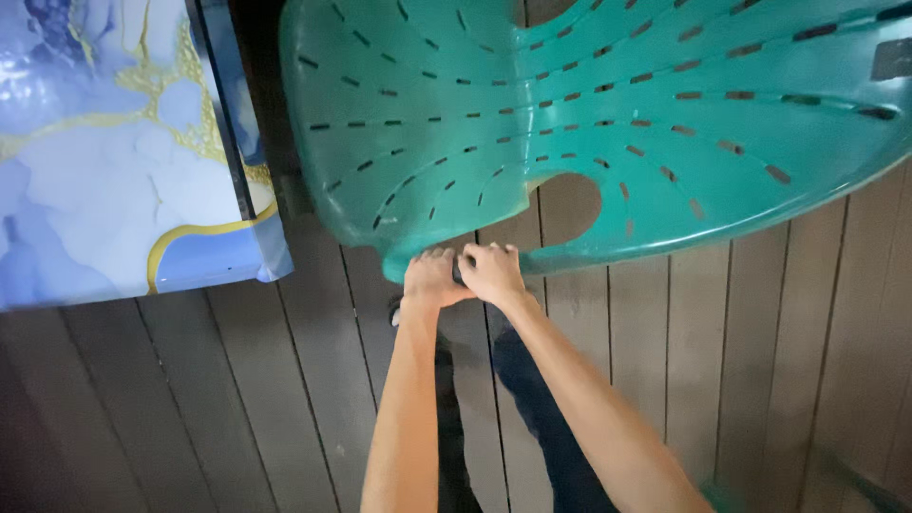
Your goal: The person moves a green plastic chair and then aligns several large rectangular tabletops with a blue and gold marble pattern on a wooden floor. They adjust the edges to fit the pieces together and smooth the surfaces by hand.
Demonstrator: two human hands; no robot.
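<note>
Here, the left hand (432, 278) and right hand (491, 273) both clench the green slotted chair's (589, 123) edge.

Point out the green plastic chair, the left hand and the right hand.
green plastic chair (589, 104), head view, slotted back.
left hand (432, 277), head view, knuckles.
right hand (492, 273), head view, back of hand.
</note>
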